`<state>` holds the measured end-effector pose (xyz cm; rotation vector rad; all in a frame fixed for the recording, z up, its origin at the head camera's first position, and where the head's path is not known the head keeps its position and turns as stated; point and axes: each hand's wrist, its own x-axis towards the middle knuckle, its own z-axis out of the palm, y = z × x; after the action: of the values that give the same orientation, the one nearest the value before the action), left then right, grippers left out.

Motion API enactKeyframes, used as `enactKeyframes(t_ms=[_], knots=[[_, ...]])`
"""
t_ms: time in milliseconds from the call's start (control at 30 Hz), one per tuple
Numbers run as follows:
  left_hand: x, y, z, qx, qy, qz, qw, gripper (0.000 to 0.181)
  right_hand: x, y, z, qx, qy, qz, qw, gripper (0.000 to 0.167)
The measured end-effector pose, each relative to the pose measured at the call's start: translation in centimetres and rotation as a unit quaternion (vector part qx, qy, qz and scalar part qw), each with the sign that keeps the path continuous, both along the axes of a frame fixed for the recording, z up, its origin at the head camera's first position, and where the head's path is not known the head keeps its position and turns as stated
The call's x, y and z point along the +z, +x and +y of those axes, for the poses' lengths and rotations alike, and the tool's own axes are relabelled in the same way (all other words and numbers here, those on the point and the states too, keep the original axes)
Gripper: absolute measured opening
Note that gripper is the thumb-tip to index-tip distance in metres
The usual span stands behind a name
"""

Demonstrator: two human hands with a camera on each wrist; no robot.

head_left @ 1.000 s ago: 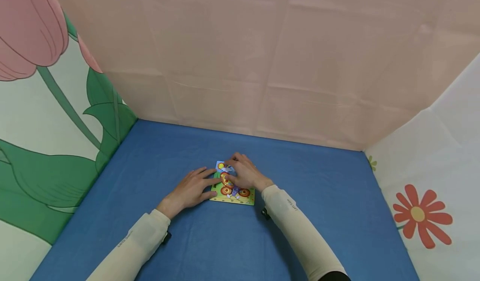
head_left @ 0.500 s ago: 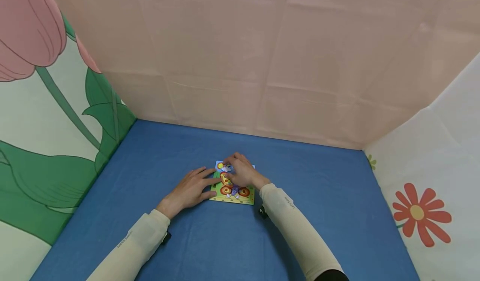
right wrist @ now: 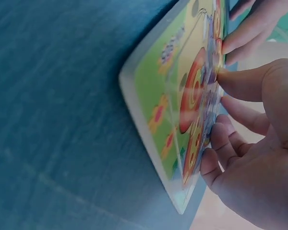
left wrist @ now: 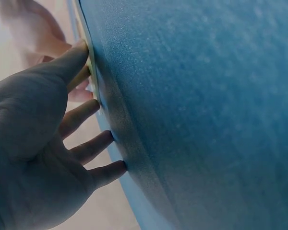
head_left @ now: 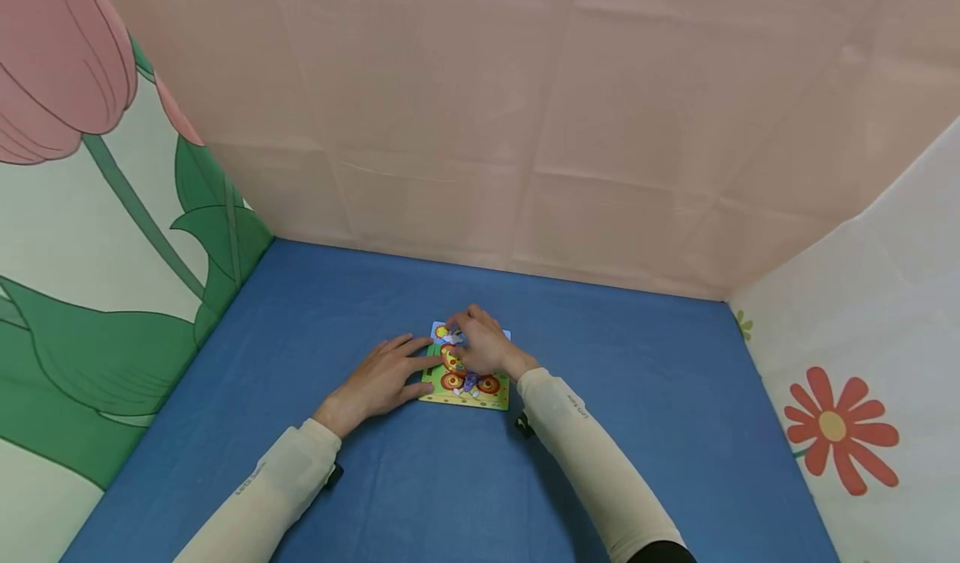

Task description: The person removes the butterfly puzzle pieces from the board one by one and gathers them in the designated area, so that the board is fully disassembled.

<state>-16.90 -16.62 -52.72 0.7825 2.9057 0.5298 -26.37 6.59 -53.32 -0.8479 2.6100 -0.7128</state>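
Note:
A colourful picture puzzle board with a butterfly-like figure lies flat on the blue cloth. My left hand rests at its left edge, fingers spread and nearly straight. Seen from the left wrist, that hand's fingertips touch the board's edge and the cloth. Over the upper middle of the board is my right hand, fingers bent and thumb apart from the index finger. In the right wrist view, its thumb and fingertips touch the picture's surface. Whether they pinch a loose piece is hidden.
Blue cloth covers the table around the board. A beige sheet hangs behind it. At the left stands a panel with a tulip print, and at the right a white panel with a red flower.
My right hand has shifted slightly left, its fingers a little more drawn in, and more of the board's upper right corner shows. The left hand and the board have stayed in place.

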Motion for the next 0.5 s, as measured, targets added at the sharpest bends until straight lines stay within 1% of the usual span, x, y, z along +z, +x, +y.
enactKeyframes(t_ms=[33,100,300,500], knots=[[-0.02,0.02,0.00,0.000,-0.001,0.000,1.0000,0.050,0.78,0.43,-0.07,-0.003,0.005,-0.005,1.0000,0.044],[-0.07,0.04,0.02,0.001,-0.001,0.000,1.0000,0.050,0.88,0.54,-0.17,-0.008,0.009,-0.008,0.9999,0.043],[-0.05,0.04,0.09,0.001,0.000,-0.004,1.0000,0.050,1.41,0.57,-0.29,-0.030,0.013,-0.036,0.9988,0.041],[0.01,0.04,0.17,0.003,0.002,-0.006,1.0000,0.050,1.50,0.44,-0.18,-0.038,0.014,-0.047,0.9981,0.036]])
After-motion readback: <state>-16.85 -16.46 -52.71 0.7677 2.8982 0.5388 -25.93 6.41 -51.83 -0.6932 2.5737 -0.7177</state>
